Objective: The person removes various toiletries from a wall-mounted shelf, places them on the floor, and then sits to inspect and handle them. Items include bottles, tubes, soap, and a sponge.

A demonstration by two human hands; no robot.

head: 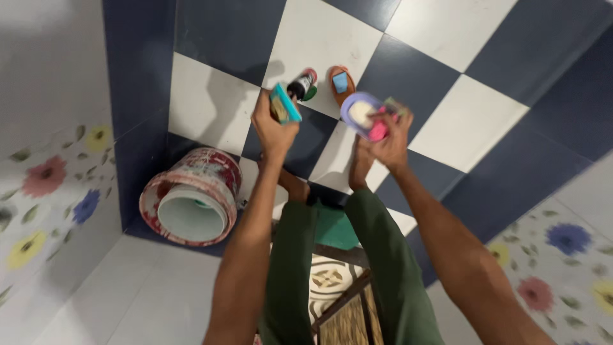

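My left hand (273, 124) is raised and grips a small teal and yellow packet (283, 104). My right hand (388, 139) holds a pink item (378, 131) and touches a lavender soap dish (355, 114) with a pale bar in it. Beyond the hands, on the blue and white checkered floor, stand a dark bottle with a green base (302, 84) and an orange dish holding a blue bar (341, 84). My legs in green trousers (377, 255) show below, with bare feet on the tiles.
A paint-stained bucket (191, 198) lies on its side at the left by the flowered tile wall (45, 185). A patterned stool or mat (332, 287) sits under my legs. A second flowered wall (562, 255) rises at the right.
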